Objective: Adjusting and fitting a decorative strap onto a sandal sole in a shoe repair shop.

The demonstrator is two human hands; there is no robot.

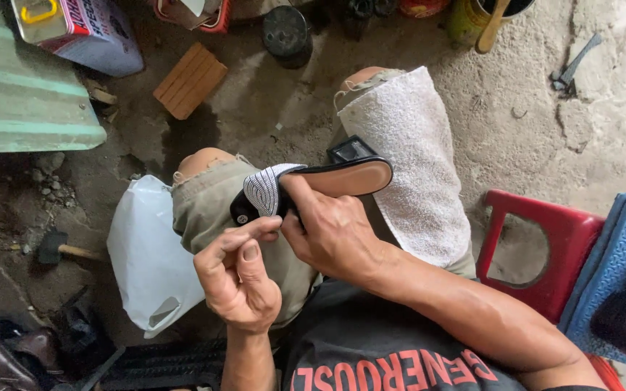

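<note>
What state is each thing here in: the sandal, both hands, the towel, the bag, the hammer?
Sandal: held off the lap, on its side, striped strap toward the left hand.
Right hand: gripping the sandal.
Left hand: fingertips at the strap, holding nothing.
Towel: draped over one thigh.
Bag: on the ground, crumpled.
Hammer: lying untouched.

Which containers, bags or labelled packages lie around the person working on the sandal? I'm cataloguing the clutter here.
Metal can: top left on the floor, rectangular, yellow handle, red and white label.
Plastic bag: beside the left knee, white, crumpled.
Round tin: top edge, yellow-green, wooden stick inside.
Dark jar: top centre, cylindrical, black lid.
No screens or signs.
</note>
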